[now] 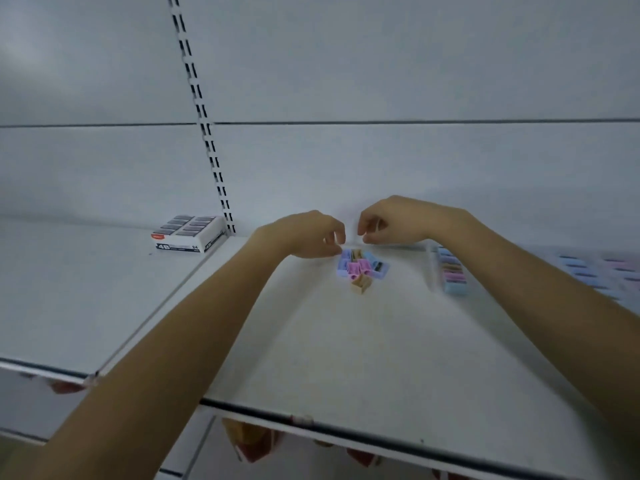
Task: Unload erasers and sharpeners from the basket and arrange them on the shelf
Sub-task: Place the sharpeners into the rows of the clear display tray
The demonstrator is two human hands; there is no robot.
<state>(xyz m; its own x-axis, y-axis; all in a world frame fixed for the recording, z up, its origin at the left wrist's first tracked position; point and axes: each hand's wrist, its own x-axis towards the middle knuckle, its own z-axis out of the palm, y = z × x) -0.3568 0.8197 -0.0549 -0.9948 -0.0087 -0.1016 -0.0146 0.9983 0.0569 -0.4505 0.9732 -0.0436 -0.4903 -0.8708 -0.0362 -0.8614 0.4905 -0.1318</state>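
A loose heap of small pastel sharpeners [362,268], blue, pink and tan, lies near the back of the white shelf [346,348]. My left hand [304,233] and my right hand [394,220] hover just above and behind the heap, fingers curled downward and nearly meeting. I cannot make out anything held between the fingertips. To the right a row of sharpeners [452,273] stands lined up, and more pastel ones [602,271] lie blurred at the far right. A white box of erasers [188,233] sits on the left shelf section. The basket is out of view.
A slotted black upright [204,126] runs down the grey back wall beside the eraser box. The shelf's front edge [346,429] has a dark strip. Reddish packages [249,445] show on the level below.
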